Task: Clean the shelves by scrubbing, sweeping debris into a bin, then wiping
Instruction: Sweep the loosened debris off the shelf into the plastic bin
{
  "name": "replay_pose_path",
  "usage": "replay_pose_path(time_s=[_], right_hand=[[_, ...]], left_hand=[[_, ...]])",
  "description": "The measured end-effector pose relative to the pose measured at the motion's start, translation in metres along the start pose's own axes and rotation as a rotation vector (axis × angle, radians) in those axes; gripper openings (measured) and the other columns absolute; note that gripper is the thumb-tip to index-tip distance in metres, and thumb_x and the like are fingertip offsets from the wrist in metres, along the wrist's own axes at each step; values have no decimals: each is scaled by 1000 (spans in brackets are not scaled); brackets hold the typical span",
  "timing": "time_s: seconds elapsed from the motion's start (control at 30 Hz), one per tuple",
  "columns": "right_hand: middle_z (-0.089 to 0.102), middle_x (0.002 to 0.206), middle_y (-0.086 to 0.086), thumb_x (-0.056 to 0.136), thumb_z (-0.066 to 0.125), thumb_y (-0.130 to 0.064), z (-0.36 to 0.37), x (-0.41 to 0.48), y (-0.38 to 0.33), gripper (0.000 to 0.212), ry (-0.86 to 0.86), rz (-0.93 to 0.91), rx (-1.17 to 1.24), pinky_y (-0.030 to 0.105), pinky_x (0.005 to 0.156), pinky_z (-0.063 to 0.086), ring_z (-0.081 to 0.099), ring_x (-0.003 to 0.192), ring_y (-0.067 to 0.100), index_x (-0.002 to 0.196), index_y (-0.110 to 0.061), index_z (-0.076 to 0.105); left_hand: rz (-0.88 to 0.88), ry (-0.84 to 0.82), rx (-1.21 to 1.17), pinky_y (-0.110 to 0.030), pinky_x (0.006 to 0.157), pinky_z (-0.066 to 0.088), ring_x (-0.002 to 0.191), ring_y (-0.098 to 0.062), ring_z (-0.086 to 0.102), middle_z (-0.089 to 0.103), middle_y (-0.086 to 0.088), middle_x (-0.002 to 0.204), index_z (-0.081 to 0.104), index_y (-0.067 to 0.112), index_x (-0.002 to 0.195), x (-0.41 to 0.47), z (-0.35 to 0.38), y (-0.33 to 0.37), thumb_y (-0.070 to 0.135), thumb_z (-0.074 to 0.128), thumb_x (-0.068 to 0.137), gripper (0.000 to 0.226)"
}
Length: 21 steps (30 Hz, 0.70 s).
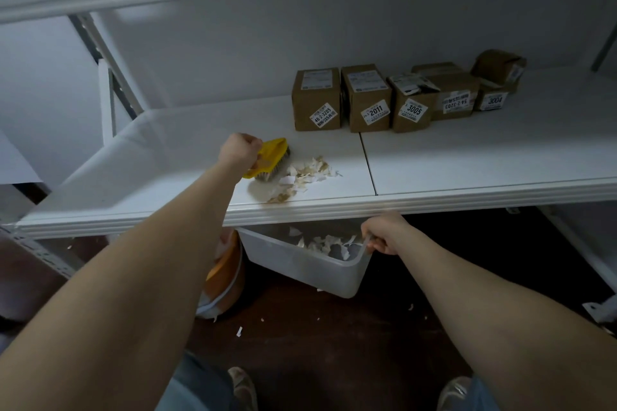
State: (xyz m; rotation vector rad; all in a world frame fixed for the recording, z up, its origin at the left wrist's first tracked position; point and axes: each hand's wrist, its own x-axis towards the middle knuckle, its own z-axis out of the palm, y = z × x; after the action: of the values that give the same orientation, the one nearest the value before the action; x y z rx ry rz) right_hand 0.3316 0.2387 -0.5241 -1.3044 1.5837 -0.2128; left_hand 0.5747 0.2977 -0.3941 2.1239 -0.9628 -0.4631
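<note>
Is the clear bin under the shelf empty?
No, pale scraps lie inside the bin, which the right hand grips at its rim.

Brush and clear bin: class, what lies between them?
Head view: torn paper scraps and the shelf's front edge lie between the yellow brush and the clear bin.

Left hand [239, 149] is gripping a yellow brush [271, 160], bristles sitting on the white shelf [467, 157] at frame centre, right against a pile of paper scraps [307, 177] near the front edge. Right hand [384, 232] is holding the rim of a clear plastic bin [300, 260] just under the shelf lip; scraps are lying inside it. Labelled cardboard boxes [377, 98] are standing in a row at upper right. An orange bucket [223, 277] is sitting left of the bin on the dark floor [334, 344].
</note>
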Motion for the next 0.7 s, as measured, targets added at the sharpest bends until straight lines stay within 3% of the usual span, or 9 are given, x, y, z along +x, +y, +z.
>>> replay_pose_path(time_s=[0.07,0.13,0.2,0.27,0.37,0.47,0.6,0.63,0.7], right_hand=[[55,37,16,74,57,3,0,1,0,2,5,-4,10,15,33,37,49,27,16,72,4,58],[55,37,15,74,58,3,0,1,0,1,9,0,11,15,34,37,50,28,17,74,3,59],[55,38,15,74,59,3,-1,0,1,1,5,1,7,16,35,37,52,30,17,73,3,59],[57,41,16,73,59,3,-1,0,1,2,2,3,6,17,36,38,53,33,17,71,3,58],[61,55,22,72,58,3,-2,0,1,0,-3,9,8,17,36,37,55,40,19,72,3,58],[62,58,21,73,59,2,-3,1,2,2,2,8,1,18,36,37,56,43,19,71,2,58],[63,54,20,74,60,1,-2,0,1,3,10,5,-6,17,36,39,54,36,16,73,3,59],[61,48,19,74,60,1,-2,-1,1,3,14,0,-4,16,34,38,53,32,15,73,3,59],[59,46,18,74,60,1,-2,-3,0,3,13,-6,7,16,33,37,53,32,15,73,4,59]], left_hand=[[9,1,54,-33,77,49,92,-28,62,63,-11,113,60,10,122,-1,0,1,34,58,91,39],[20,-20,128,-34,85,48,105,-28,59,60,-10,114,62,12,118,-2,-2,5,31,61,88,35],[38,-11,180,-32,76,48,90,-27,59,61,-10,93,64,16,93,-2,-2,7,22,58,88,10],[41,2,219,-31,64,47,79,-30,59,58,-13,73,61,11,85,-4,-1,7,16,54,88,10],[41,-16,227,-34,59,51,71,-36,62,62,-24,83,66,3,104,-10,1,9,17,49,93,24],[55,-65,206,-23,46,37,46,-20,42,50,-12,68,63,-2,113,-18,6,13,15,48,94,30],[39,-144,145,-19,37,36,49,-17,41,55,-13,80,55,3,128,-20,2,16,17,52,95,37],[45,-148,145,-23,40,41,52,-18,44,59,-18,87,56,4,129,-20,-1,16,18,52,95,37],[68,-77,144,-36,64,53,69,-26,57,63,-20,112,57,8,129,-18,-6,14,20,52,94,37]])
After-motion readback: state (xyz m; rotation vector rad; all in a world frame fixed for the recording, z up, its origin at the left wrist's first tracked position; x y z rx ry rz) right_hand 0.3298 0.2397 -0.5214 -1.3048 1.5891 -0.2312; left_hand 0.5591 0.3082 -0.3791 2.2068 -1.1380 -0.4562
